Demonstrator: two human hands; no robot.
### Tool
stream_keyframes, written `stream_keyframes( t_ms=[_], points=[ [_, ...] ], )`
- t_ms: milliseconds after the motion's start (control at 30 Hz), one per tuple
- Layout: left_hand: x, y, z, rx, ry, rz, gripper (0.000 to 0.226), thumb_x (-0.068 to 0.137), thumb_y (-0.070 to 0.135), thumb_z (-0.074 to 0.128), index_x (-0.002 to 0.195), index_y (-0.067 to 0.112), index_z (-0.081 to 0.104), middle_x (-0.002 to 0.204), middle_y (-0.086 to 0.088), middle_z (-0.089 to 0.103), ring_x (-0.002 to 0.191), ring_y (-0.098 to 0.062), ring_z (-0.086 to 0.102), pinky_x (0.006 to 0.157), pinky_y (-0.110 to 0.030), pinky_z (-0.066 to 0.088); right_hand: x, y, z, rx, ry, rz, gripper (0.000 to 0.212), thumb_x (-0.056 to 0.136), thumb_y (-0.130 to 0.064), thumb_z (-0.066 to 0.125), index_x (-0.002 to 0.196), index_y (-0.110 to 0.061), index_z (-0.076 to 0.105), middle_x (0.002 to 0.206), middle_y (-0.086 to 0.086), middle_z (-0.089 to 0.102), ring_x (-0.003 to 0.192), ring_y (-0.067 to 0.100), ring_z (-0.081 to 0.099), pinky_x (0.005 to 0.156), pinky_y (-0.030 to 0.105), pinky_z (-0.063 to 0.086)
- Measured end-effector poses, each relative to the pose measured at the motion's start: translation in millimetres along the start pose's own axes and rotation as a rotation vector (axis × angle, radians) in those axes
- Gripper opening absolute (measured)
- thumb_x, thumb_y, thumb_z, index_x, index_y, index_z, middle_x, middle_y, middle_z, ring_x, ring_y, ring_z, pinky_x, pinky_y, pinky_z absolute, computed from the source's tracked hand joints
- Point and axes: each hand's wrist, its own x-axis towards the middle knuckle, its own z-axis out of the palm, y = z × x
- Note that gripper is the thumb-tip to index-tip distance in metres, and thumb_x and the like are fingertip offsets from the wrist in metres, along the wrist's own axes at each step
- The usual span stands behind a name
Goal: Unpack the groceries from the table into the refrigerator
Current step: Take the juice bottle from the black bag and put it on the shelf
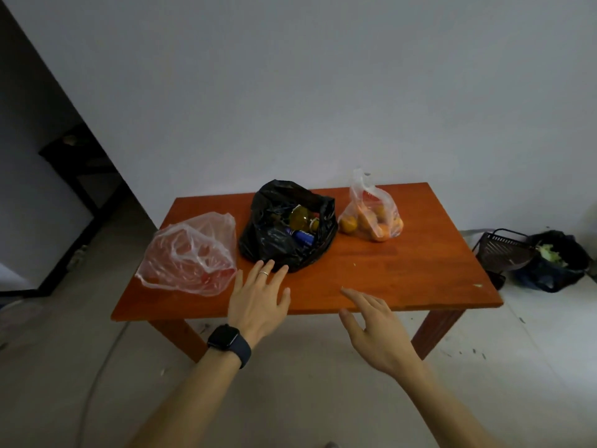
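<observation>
Table: red-brown wood, against a pale wall; 2 front legs in view; 3 bags in a row along its far half
Black bag: centre of table, 12 o'clock from the left hand; mouth gaping toward the camera
Black bag contents: jar with a yellowish lid, lying tilted; blue can on its side just below the jar; anything else too dark to tell
Clear bag: at 9 o'clock from the black bag, touching or just beside it; crumpled and slumped, reddish tint, contents not readable
Orange bag: thin clear plastic at 3 o'clock from the black bag, apart from it; knotted handles stand upright; holds several oranges
Left hand: over the table's near edge, palm down, fingers spread wide, holding nothing; fingertips at the black bag's near edge, contact cannot be told
Ring: pale band on 1 finger of the left hand
Watch: dark face and strap, left wrist
Right hand: at 3 o'clock from the left hand, over the table's near edge; fingers loosely spread, empty, touching no bag
Basket: dark wire, on the floor at 3 o'clock from the table, tilted
Floor bag: dark, beside the basket, pale green scraps showing at its top
</observation>
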Motion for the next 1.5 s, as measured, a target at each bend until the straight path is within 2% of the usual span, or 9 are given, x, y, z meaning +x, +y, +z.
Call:
stream_keyframes(
  t_ms=[167,400,533,733,867,967,1100,1267,1500],
  points=[
    [65,-9,19,-0.003,-0.07,0.04,0.057,0.1,0.046,0.035,0.155,0.032,0.027,0.162,-0.002,0.026,0.152,-0.021,0.015,0.121,-0.05,0.017,63,14,14,0.009,-0.091,0.06,0.053,0.103,-0.046,0.041,0.153,-0.028,0.034,0.154,-0.008,0.04,0.144,0.013,0.029,0.114,0.025,0.025],
    [156,-31,49,0.043,-0.187,0.173,0.06,0.099,0.039,0.045,0.155,0.026,0.029,0.161,-0.006,0.029,0.151,-0.027,0.017,0.121,-0.053,0.015,143,21,42,0.007,-0.138,0.1,0.054,0.103,-0.043,0.042,0.152,-0.021,0.034,0.154,-0.003,0.042,0.143,0.017,0.032,0.112,0.029,0.031],
    [235,-40,69,0.116,-0.264,0.302,0.06,0.1,0.038,0.043,0.156,0.025,0.026,0.163,-0.006,0.024,0.151,-0.028,0.013,0.122,-0.052,0.012,204,20,56,0.004,-0.115,0.086,0.053,0.103,-0.039,0.042,0.153,-0.022,0.033,0.156,-0.003,0.038,0.143,0.019,0.031,0.112,0.032,0.034],
    [360,-45,92,0.184,-0.317,0.51,0.061,0.098,0.033,0.047,0.155,0.024,0.027,0.161,-0.005,0.027,0.151,-0.026,0.015,0.123,-0.047,0.011,316,18,68,-0.034,0.018,0.126,0.052,0.103,-0.03,0.042,0.153,-0.018,0.034,0.159,-0.001,0.032,0.146,0.017,0.026,0.114,0.03,0.032],
    [426,-52,115,0.263,-0.398,0.636,0.068,0.095,0.032,0.053,0.156,0.021,0.025,0.162,-0.007,0.025,0.151,-0.028,0.015,0.123,-0.046,0.009,385,35,84,-0.135,-0.02,0.16,0.055,0.102,-0.029,0.04,0.155,-0.015,0.031,0.162,0.004,0.028,0.15,0.023,0.019,0.121,0.037,0.025],
    [460,-60,138,0.359,-0.508,0.707,0.082,0.088,0.038,0.06,0.157,0.023,0.018,0.161,-0.007,0.024,0.149,-0.031,0.018,0.123,-0.049,0.011,421,55,94,-0.209,-0.17,0.287,0.064,0.102,-0.036,0.037,0.159,-0.02,0.014,0.167,0.0,0.008,0.153,0.021,0.005,0.123,0.043,0.015],
    [488,-66,163,0.382,-0.598,0.79,0.096,0.075,0.051,0.07,0.154,0.029,0.018,0.155,-0.01,0.028,0.139,-0.035,0.033,0.119,-0.052,0.019,442,83,98,-0.258,-0.364,0.425,0.094,0.09,-0.031,0.057,0.159,-0.018,-0.005,0.167,-0.002,-0.008,0.153,0.02,-0.006,0.123,0.049,0.008],
    [505,-62,180,0.5,-0.633,0.875,0.115,0.065,0.066,0.075,0.153,0.032,0.009,0.153,-0.018,0.029,0.134,-0.039,0.041,0.117,-0.059,0.018,454,103,102,-0.188,-0.348,0.491,0.103,0.082,-0.023,0.061,0.159,-0.024,-0.007,0.167,-0.007,-0.009,0.153,0.015,-0.005,0.123,0.049,0.011],
    [514,-64,175,0.514,-0.589,0.975,0.118,0.062,0.072,0.072,0.153,0.028,0.011,0.134,-0.017,0.053,0.122,-0.033,0.052,0.116,-0.054,0.017,455,111,105,-0.132,-0.324,0.533,0.1,0.085,-0.014,0.058,0.158,-0.028,-0.008,0.166,-0.011,-0.006,0.152,0.016,0.004,0.119,0.046,0.027]
  ],
)
